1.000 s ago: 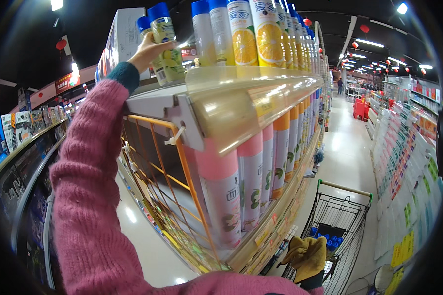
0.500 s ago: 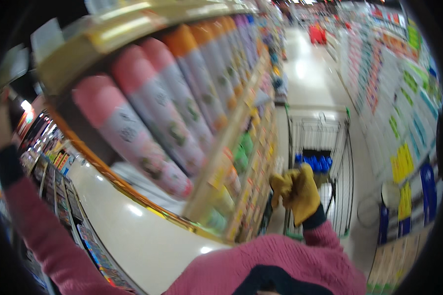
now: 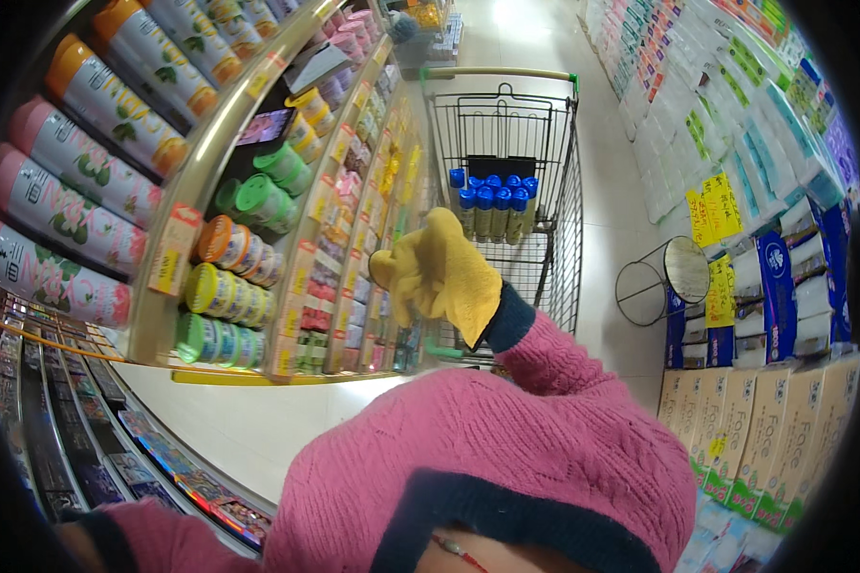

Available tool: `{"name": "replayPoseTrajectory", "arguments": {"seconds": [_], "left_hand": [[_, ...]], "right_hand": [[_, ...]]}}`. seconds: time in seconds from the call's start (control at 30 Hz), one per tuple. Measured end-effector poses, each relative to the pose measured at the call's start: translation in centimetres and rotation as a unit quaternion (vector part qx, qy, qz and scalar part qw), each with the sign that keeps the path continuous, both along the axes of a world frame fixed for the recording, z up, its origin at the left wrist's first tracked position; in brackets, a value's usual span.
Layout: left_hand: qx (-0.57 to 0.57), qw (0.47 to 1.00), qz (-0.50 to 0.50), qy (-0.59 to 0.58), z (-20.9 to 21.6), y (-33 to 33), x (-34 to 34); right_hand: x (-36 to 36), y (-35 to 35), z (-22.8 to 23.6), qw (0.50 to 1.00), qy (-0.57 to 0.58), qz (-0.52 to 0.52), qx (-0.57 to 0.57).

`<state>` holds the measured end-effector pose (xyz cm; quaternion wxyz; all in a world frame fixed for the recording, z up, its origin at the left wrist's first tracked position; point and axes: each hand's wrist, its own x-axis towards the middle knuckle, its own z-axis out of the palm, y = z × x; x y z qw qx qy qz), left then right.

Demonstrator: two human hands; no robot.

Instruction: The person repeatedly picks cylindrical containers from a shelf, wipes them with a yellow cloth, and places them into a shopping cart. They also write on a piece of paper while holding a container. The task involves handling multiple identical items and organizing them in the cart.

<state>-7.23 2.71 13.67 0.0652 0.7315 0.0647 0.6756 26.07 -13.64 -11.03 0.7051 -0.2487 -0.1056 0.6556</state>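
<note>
Our left arm (image 3: 162, 540) has come down since the earlier frame, the left hand out of view. Our right hand (image 3: 435, 272), in a yellow glove (image 3: 466, 291), has bent fingers; we cannot tell whether they grip anything. Beyond, blue-capped cans (image 3: 492, 205) stand inside the shopping cart (image 3: 561, 201), toward its handle edge. Pink-capped cans (image 3: 76, 177) fill the shelf's (image 3: 210, 143) near corner.
</note>
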Motion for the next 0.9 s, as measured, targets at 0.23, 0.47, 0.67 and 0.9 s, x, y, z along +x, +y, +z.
{"name": "replayPoseTrajectory", "arguments": {"seconds": [0.23,0.47,0.67,0.9], "left_hand": [[-0.246,0.949,-0.139,0.136,-14.0,-8.6,14.3],[-0.262,0.831,-0.236,0.43,-26.7,-14.7,25.0],[-0.118,0.918,-0.228,0.303,-29.3,-16.1,29.6],[-0.144,0.902,-0.24,0.33,-27.6,-15.9,31.8]], "right_hand": [[2.8,-4.7,-0.4,0.984,-0.05,0.086,0.146],[4.7,-8.4,0.9,0.993,0.101,0.046,-0.034],[7.3,-9.6,-2.2,0.998,0.046,-0.019,-0.048],[7.5,-9.2,-4.2,0.981,0.075,-0.12,-0.13]]}}
